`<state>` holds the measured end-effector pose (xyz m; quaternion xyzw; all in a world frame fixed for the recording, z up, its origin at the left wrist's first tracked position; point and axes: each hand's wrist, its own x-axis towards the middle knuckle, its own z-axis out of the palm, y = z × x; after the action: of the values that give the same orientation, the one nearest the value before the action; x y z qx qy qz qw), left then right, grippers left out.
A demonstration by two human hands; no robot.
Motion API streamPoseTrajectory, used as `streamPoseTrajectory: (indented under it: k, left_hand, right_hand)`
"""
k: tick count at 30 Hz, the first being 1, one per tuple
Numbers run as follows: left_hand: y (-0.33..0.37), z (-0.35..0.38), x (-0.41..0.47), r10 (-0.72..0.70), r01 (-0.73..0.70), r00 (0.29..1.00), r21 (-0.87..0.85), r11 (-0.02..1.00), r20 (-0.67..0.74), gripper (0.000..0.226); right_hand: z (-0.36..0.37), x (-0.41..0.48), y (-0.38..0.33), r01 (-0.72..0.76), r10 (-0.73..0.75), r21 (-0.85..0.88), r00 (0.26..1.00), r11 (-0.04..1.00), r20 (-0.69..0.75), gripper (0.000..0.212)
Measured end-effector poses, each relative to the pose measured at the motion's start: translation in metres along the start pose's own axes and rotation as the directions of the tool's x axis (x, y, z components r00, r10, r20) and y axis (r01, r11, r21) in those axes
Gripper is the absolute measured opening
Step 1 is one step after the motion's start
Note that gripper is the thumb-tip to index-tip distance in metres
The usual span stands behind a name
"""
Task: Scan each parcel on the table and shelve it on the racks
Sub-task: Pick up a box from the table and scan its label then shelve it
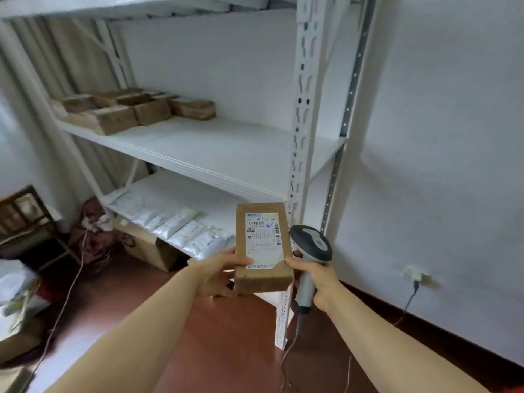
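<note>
A small brown cardboard parcel [262, 248] with a white shipping label on top is held in front of the white metal rack [226, 154]. My left hand [218, 275] grips the parcel's near left side, thumb on the label. My right hand [317, 282] grips the handle of a grey corded barcode scanner [312, 248], and its thumb touches the parcel's near right corner. The scanner's head sits beside the parcel's right edge. Several brown cardboard parcels [133, 112] lie at the left of the middle shelf.
White plastic mailer bags [181, 231] lie in a row on the lower shelf. A cardboard box [150, 251] and a reddish bag [93, 231] stand on the red floor under the rack. A wall socket with a plugged cable [415, 276] is at right. Boxes sit at far left.
</note>
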<state>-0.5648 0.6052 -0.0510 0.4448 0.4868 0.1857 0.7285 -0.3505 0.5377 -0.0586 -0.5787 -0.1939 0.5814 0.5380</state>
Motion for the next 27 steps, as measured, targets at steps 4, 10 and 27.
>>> streamPoseTrajectory:
  k: [4, 10, 27]
  left_hand:
    - [0.016, -0.105, -0.020, 0.112, -0.116, 0.991, -0.051, 0.992, -0.078, 0.082]
    - [0.056, -0.226, -0.050, 0.212, -0.235, 0.952, -0.081, 0.969, -0.222, 0.059]
    - [0.260, -0.433, 0.056, 0.301, -0.418, 0.759, -0.078, 0.905, -0.577, 0.059]
  right_hand:
    - [0.114, 0.027, -0.001, 0.033, -0.030, -0.026, 0.996, 0.999, 0.089, 0.024]
    - [0.267, 0.063, -0.011, 0.094, -0.086, -0.033, 0.979, 0.995, 0.187, 0.033]
    - [0.504, 0.247, -0.150, 0.188, -0.177, -0.010, 0.939, 0.982, 0.296, 0.022]
